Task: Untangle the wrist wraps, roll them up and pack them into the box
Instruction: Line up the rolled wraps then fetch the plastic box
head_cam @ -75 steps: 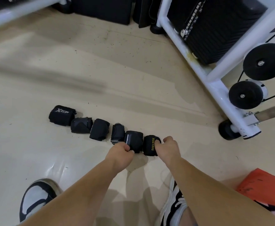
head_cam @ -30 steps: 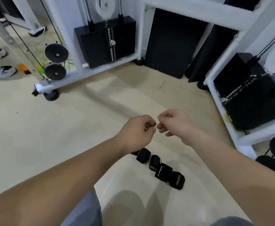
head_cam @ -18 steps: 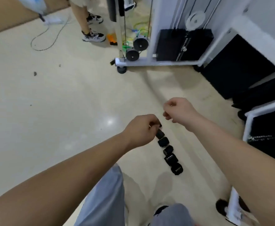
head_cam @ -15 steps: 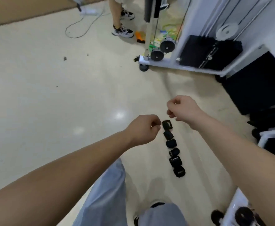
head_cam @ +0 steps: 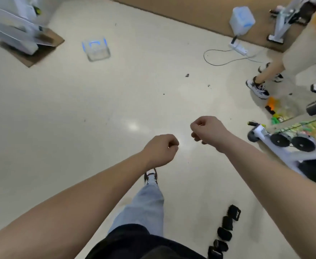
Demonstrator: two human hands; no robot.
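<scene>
1. Far left: white machine base [head_cam: 16, 40] standing on a sheet of cardboard; blurred, detail unreadable.
2. Far, left of centre: clear box [head_cam: 96, 50] with blue trim, sitting on the floor [head_cam: 59, 118], well apart from both hands.
3. Centre: left hand [head_cam: 160, 150] raised above the floor, fingers curled into a fist, thumb against the forefinger. Holds nothing, touches nothing.
4. Just right of it, slightly farther: right hand [head_cam: 207, 133], fingers curled under, nothing in its grasp. A gap separates the two hands.
5. Near right: rolled wrist wraps [head_cam: 225, 233], black, five in view, lying in a row on the floor, each touching or just beside the next. Well apart from the box and from both hands.
6. Far right: another person's legs and sneakers [head_cam: 258, 88], near a cable on the floor.
</scene>
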